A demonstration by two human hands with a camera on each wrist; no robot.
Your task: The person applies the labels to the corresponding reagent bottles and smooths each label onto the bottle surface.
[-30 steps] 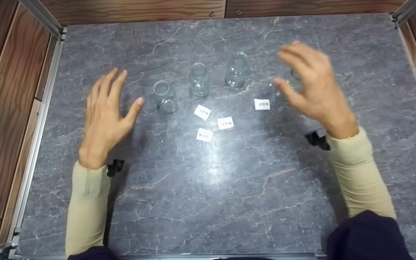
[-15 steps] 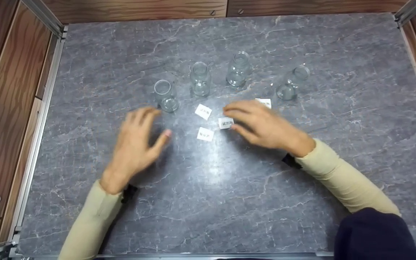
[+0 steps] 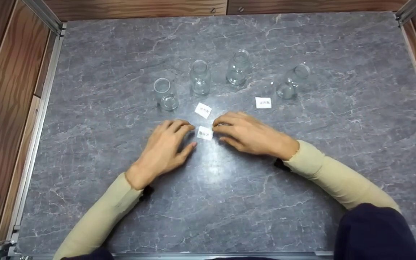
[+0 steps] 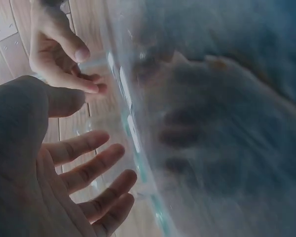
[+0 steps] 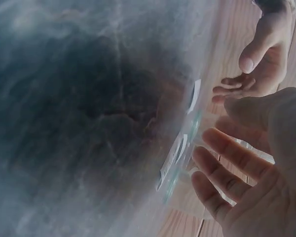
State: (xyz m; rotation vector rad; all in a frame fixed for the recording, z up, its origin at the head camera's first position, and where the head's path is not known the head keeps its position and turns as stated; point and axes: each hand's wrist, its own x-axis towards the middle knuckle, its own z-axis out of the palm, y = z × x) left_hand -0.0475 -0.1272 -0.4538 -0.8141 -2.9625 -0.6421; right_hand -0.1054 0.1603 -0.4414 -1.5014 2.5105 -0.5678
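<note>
— Where does the paper card (image 3: 205,134) lie, taking the leftmost jar (image 3: 167,95) as the mark?

— Flat on the counter (image 3: 338,209), to that jar's right and nearer the person

— Is either grip holding it?

— Neither: the left grip (image 3: 164,146), nearer the person than the jar, is loose-fingered and free; the right grip (image 3: 249,133), off to the jar's right, looks relaxed and empty too, fingertips at the card's edge, contact unclear

— How would it handle?

— Probably very light, bendy, easily creased, apt to skid; I'd favour a gentle pinch on opposite side edges, clear of the print
</note>
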